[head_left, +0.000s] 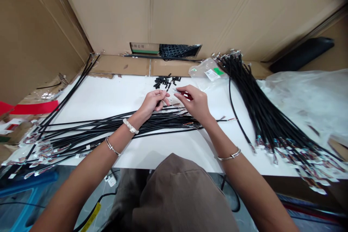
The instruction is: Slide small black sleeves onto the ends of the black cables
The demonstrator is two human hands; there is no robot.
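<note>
My left hand (157,101) is closed in a pinch above the middle of the white table, with a small black connector (168,89) at its fingertips. Close beside it on the right, my right hand (193,102) grips a small red-handled tool (187,96). The tool's pale tip points toward the left fingertips; its exact kind is mostly hidden by the fingers. Just beyond both hands lies a pile of small black connectors (162,81). Under my wrists, a bundle of black cables (152,125) with bare coloured wire ends stretches across the table.
On the right lies a thick bundle of black cables (250,98) with white plugs. Behind it are a clear plastic bag (202,69) and plastic sheeting (312,101). More cables (73,90) lean at the left. Cardboard walls (114,14) enclose the table (168,150).
</note>
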